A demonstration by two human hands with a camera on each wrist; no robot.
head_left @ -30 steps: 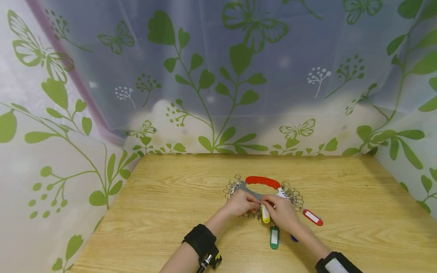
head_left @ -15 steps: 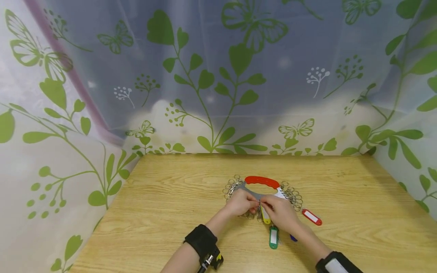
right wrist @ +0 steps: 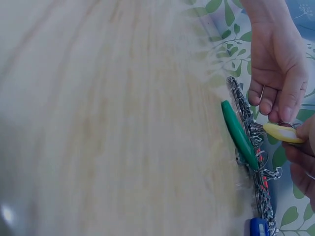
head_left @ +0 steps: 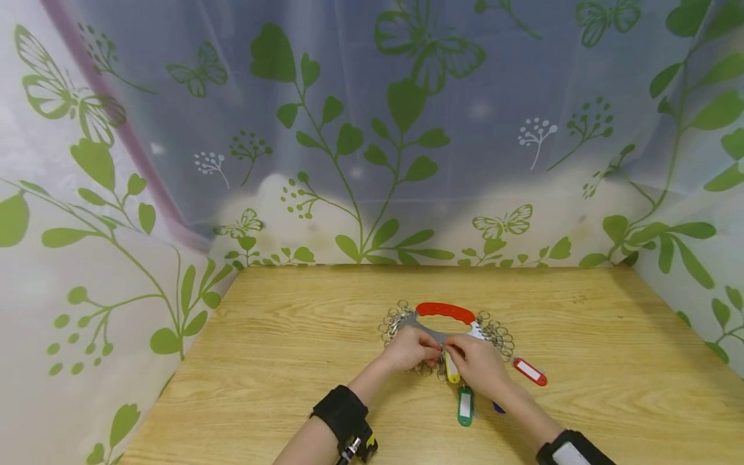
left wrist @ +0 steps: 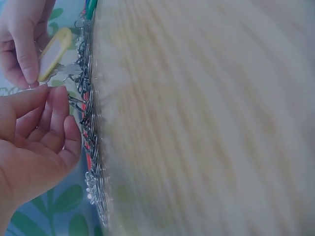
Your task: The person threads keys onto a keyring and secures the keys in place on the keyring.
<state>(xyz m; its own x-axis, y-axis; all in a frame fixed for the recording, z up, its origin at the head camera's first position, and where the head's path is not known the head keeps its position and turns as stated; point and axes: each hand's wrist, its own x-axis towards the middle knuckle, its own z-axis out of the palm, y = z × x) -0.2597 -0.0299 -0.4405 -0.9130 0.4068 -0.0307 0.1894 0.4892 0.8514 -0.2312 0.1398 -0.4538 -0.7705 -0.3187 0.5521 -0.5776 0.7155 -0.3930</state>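
Note:
Both hands meet at a yellow key tag point(head_left: 452, 368) with a white label, in front of a key holder with a red handle point(head_left: 445, 312). My right hand point(head_left: 481, 363) pinches the tag near its ring end. With thumb and fingertips my left hand point(head_left: 409, 347) pinches the small metal ring point(right wrist: 290, 124) at that end, which the fingers partly hide. Keys hang beside the tag in the left wrist view. Many metal rings and clips line the holder's grey plate point(head_left: 433, 330). Below the hands lies a green key tag point(head_left: 465, 406).
A red key tag point(head_left: 530, 372) lies right of the holder. A blue key tag point(right wrist: 259, 227) is mostly hidden by the right forearm in the head view. The wooden table point(head_left: 279, 349) ends at a leaf-patterned curtain point(head_left: 360, 161) behind and at both sides.
The head view has shifted slightly. Both hands stay together at the yellow key tag's ring, with only slight finger movement; the other tags lie as before.

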